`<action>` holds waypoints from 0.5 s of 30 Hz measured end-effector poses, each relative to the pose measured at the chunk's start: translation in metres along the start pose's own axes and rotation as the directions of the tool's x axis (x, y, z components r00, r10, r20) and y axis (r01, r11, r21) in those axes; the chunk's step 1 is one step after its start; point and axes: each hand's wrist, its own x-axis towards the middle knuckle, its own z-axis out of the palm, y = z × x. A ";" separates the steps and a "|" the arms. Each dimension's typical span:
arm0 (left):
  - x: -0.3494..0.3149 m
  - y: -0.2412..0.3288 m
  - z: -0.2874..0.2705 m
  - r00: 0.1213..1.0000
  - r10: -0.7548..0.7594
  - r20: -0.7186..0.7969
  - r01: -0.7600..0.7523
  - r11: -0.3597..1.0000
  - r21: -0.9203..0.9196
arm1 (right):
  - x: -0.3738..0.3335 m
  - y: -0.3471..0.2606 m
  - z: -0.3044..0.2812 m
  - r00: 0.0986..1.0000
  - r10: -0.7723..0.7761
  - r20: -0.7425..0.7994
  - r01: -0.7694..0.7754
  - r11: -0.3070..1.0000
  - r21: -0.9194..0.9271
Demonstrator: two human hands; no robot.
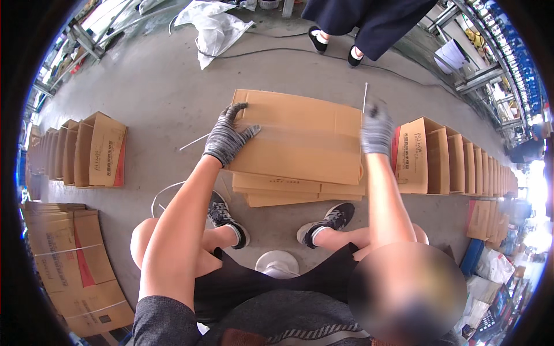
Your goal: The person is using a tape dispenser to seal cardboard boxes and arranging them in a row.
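A stack of flattened cardboard boxes (300, 150) lies on the floor in front of me, between my feet and the far side. My left hand (226, 137), in a grey knitted glove, rests on the left part of the top box with thumb and fingers apart. Beside the stack's right edge is my right hand (377, 130), gloved too and blurred by motion. Its fingers are closed on a thin white strap (366, 95) that sticks up from them. Another length of white strap (194, 142) pokes out left of the stack, by my left wrist.
Rows of open cardboard cartons stand at left (107, 150) and right (410, 155). A strapped bundle of flat boxes (81, 271) lies lower left. Beyond the stack are a plastic bag (210, 29), a black cable (259, 52) and a standing person's legs (369, 23).
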 end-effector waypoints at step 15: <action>0.018 -0.008 0.020 0.957 -0.279 0.083 0.281 0.960 -0.010 | -0.014 0.057 0.027 0.940 -0.319 0.126 0.304 0.945 0.122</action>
